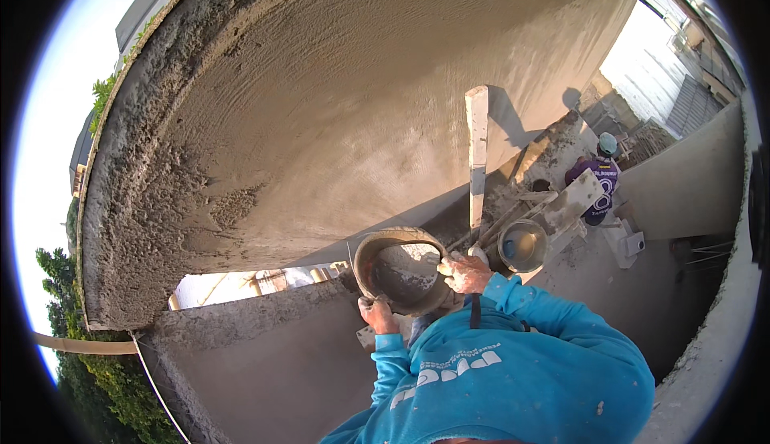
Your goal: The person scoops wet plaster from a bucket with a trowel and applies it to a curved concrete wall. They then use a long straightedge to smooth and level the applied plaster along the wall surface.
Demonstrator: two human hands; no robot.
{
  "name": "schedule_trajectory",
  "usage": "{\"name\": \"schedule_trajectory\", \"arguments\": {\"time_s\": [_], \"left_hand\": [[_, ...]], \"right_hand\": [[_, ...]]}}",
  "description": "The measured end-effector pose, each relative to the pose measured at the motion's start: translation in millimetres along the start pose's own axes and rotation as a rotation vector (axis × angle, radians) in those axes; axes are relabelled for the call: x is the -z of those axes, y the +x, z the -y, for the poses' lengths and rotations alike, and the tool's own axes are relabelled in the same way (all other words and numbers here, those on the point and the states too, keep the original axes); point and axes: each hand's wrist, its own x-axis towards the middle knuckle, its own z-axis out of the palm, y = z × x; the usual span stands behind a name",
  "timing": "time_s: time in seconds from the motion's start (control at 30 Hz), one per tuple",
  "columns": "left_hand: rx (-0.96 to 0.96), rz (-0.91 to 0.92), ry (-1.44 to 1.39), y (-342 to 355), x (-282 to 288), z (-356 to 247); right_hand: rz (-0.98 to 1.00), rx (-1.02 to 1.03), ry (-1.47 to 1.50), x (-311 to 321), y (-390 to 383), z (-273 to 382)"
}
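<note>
A dark, round mortar bucket (358,263) is tilted toward me in front of my body, so its inside shows. Wet grey mortar (417,258) lies in it and smears its wall. My left hand (378,314) is closed on the near left part of the rim. At the right side of the rim, my right hand (465,272) is also closed, its fingers dusty with mortar. Just beyond the bucket rises a wall (361,115) coated in grey-brown plaster, rougher toward its left edge.
A pale wooden post (476,155) stands upright against the wall. To the right of my right hand is another bucket (522,245) holding liquid. Farther right, a person (597,183) in a purple shirt and cap is beside planks (571,203). A low wall (257,356) runs at my left.
</note>
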Motion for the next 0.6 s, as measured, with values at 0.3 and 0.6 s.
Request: {"name": "schedule_trajectory", "arguments": {"time_s": [0.3, 0.6], "left_hand": [[-0.008, 0.165, -0.077, 26.9, 8.3, -38.2], [-0.040, 0.258, -0.020, 50.5, 25.6, -46.8]], "right_hand": [[-0.154, -0.440, -0.297, -40.4, 1.2, 52.0], [-0.180, -0.235, 0.027, -111.0, 12.9, 34.1]]}}
